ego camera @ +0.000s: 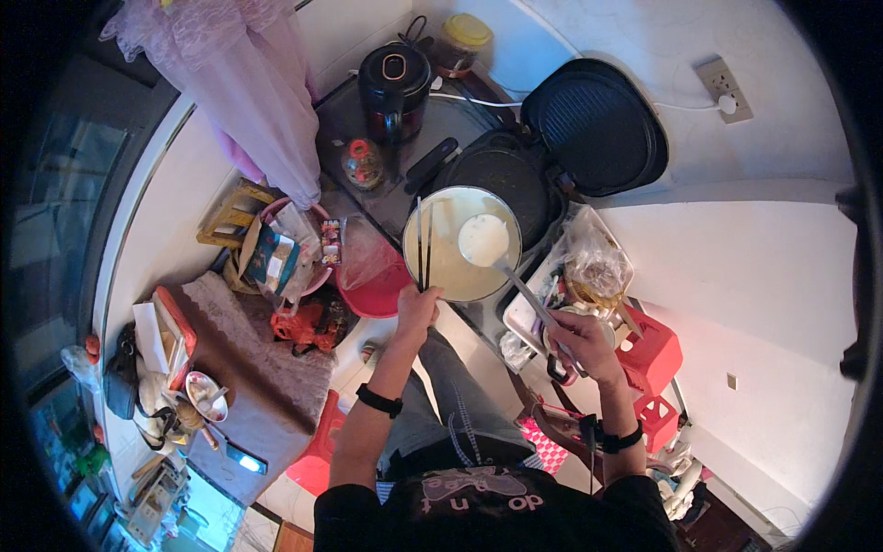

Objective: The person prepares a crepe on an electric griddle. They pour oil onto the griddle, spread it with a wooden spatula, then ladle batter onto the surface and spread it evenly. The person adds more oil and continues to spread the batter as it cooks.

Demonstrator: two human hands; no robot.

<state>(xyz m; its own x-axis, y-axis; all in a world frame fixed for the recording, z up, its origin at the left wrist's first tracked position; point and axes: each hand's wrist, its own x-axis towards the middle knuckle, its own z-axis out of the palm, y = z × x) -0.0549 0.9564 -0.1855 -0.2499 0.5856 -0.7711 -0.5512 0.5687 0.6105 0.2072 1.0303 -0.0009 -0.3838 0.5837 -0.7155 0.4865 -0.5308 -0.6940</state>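
Note:
A round basin of pale, creamy batter stands in front of an electric griddle with its lid raised. My left hand is closed at the basin's near left rim, with a pair of dark chopsticks rising from it over the batter; whether it also grips the rim is unclear. In my right hand is the handle of a metal ladle. The ladle's bowl, filled with pale batter, is over the basin.
Behind the basin stand a black electric kettle, a bottle with a red cap and a yellow-lidded jar. A white tray with bagged food lies right. A red basin sits left. A white cord runs to the wall socket.

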